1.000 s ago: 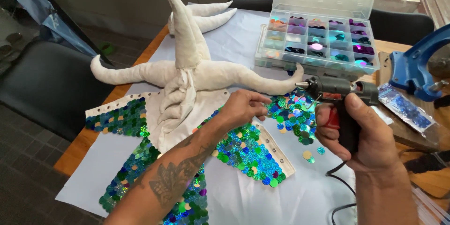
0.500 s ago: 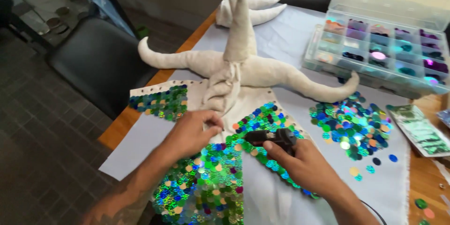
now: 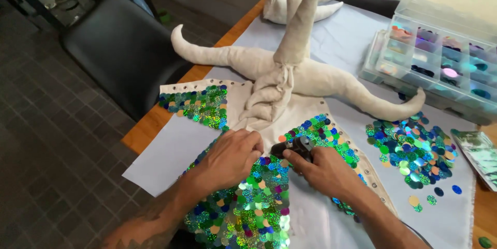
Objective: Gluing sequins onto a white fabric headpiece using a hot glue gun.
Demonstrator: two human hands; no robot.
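Wood counter (image 3: 150,124) w/ cloth: left hand (image 3: 230,157) curled, pressing sequin fabric (image 3: 248,202); right hand (image 3: 323,168), grip clenched on glue gun (image 3: 291,148), loose sequins (image 3: 411,145) nearby.

I counted two hands, my left (image 3: 230,157) and my right (image 3: 323,170), one glue gun (image 3: 292,148), one clear compartment box (image 3: 440,67) far right, and one loose sequin pile (image 3: 411,148).

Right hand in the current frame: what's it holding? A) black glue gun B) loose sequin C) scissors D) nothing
A: the right hand grips a black glue gun, its nozzle down at the sequinned fabric beside the left hand.
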